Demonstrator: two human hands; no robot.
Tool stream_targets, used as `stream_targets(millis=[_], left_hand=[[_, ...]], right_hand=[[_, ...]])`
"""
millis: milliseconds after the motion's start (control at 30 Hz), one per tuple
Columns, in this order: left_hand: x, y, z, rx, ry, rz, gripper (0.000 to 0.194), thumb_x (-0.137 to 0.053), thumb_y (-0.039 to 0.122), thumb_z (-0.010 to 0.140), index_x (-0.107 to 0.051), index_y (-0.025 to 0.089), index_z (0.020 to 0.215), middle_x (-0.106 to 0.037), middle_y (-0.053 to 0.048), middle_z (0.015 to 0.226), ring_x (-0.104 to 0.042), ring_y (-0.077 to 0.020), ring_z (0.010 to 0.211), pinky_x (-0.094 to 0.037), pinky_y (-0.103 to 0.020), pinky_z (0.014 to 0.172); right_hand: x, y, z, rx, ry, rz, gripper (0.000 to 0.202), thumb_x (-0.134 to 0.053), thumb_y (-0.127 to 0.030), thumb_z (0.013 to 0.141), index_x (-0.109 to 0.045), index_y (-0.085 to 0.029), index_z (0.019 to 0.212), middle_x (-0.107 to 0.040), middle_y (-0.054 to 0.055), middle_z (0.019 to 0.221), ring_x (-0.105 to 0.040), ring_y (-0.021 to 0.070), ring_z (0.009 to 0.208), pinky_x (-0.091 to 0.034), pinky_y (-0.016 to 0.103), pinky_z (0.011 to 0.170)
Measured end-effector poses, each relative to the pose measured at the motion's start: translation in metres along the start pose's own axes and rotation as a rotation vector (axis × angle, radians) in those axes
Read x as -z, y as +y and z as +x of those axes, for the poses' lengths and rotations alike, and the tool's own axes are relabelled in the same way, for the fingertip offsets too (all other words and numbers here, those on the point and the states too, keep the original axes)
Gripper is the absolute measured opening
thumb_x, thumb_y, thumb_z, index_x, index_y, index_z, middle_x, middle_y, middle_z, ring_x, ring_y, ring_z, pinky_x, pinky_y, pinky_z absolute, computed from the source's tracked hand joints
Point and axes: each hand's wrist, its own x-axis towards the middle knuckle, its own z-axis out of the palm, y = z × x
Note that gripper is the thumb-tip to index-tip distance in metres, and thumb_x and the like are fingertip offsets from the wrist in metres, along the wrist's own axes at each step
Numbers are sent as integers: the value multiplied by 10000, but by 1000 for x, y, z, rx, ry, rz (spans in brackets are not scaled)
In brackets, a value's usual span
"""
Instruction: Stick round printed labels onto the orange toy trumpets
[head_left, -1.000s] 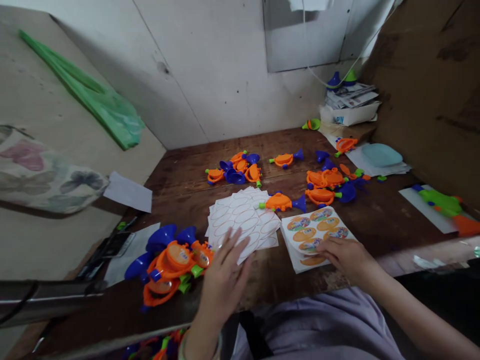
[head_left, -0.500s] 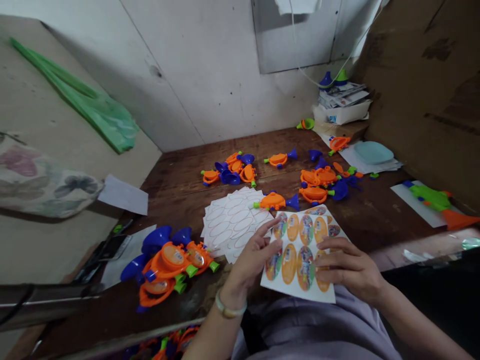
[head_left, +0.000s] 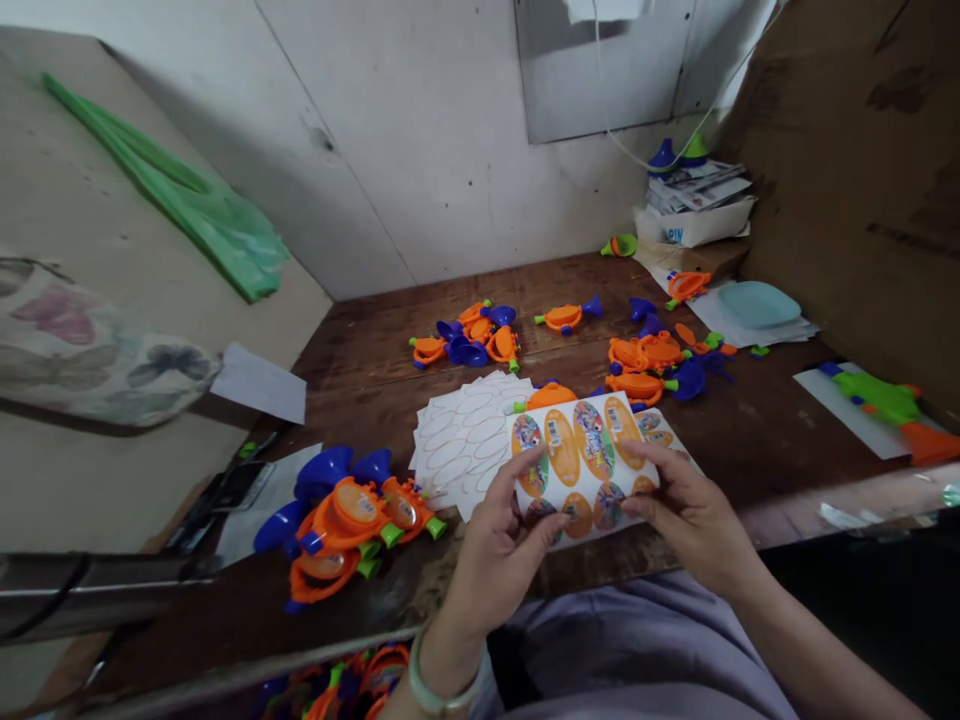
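A white sheet of oval stickers (head_left: pixel 562 490), orange ones beside multicoloured ones, is held between both hands and bends across its middle. My left hand (head_left: pixel 499 545) grips its left edge, thumb in front. On the right edge, my right hand (head_left: pixel 694 510) pinches it between thumb and fingers. Another sticker sheet (head_left: pixel 664 432) lies on the table behind, partly covered. Just left of the held sheet spreads a pile of white sheets with oval outlines (head_left: pixel 465 435). Behind the held sheet, an orange toy trumpet (head_left: pixel 551 396) is partly hidden.
Orange and blue toy trumpets with stickers (head_left: pixel 352 515) are heaped at the left. More unlabelled trumpets (head_left: pixel 480 335) lie farther back, others (head_left: pixel 645 360) to the right. A pale blue dish (head_left: pixel 759 304) rests on papers. A cardboard wall (head_left: pixel 847 200) bounds the right side.
The sticker sheet has been lifted and tilted up, now bending in the middle. My right hand has gone from lying over its face to pinching its right edge.
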Motion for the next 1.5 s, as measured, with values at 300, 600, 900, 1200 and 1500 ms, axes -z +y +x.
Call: stream_targets(millis=[300, 600, 900, 1200, 1500], left_hand=[[-3, 9, 0, -259, 258, 85, 71, -859, 202, 821, -823, 221, 763, -753, 31, 582, -643, -114, 432, -495, -161, 431], [-3, 18, -10, -543, 129, 464, 319, -605, -8, 909, -734, 254, 1037, -847, 42, 833, -797, -103, 667, -579, -125, 647], [6, 24, -18, -197, -73, 135, 120, -661, 362, 1066, -635, 248, 1042, -639, 67, 622, -574, -113, 472, -441, -181, 466], [33, 12, 4, -102, 463, 136, 422, -755, 614, 962, -677, 220, 832, -597, 28, 723, -507, -131, 642, -425, -209, 571], [23, 18, 3, -295, 263, 298, 267, -655, 385, 1040, -661, 229, 824, -604, 35, 675, -491, -125, 574, -379, -225, 533]], right_hand=[[-7, -22, 2, 474, 180, -527, 312, -628, -105, 991, -867, -299, 945, -735, 50, 895, -729, 199, 758, -608, 296, 623], [-31, -56, 10, 738, -60, -616, 155, -637, -304, 1111, -766, -228, 1149, -865, 43, 1047, -758, 269, 1088, -612, 411, 942], [-49, -52, 20, 822, -34, -349, 186, -594, -158, 1111, -766, -208, 1063, -845, 36, 946, -795, 159, 844, -651, 270, 772], [-41, -64, -7, 1009, -443, -346, 177, -663, -303, 1105, -796, -345, 997, -836, -78, 973, -743, 124, 1093, -565, 256, 1133], [-47, -48, 26, 756, -147, -560, 706, -643, -162, 1054, -373, -258, 1699, -848, 79, 1201, -781, 281, 1107, -678, 453, 931]])
